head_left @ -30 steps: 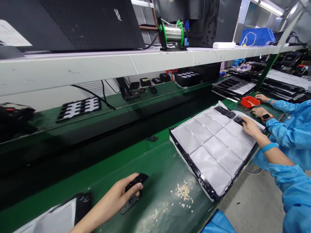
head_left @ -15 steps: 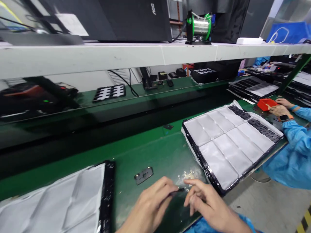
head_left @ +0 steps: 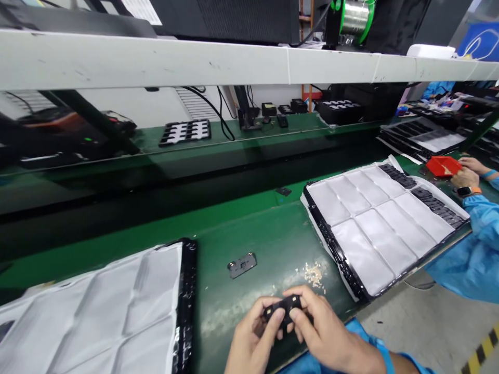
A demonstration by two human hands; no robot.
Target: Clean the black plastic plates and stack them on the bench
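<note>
Left hand (head_left: 253, 337) and right hand (head_left: 327, 332) are holding a black part (head_left: 287, 304) between their fingers (head_left: 277, 318), over the worktop (head_left: 218, 306); the right-side tray (head_left: 380, 226) is carrying black pieces (head_left: 436, 206) at its far end; a red bin (head_left: 435, 165) is holding pale bits (head_left: 447, 170) beside a co-worker's hand (head_left: 466, 178).

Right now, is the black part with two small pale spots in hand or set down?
In hand: the left hand and right hand both hold the black part, with both thumbs on its face.
</note>
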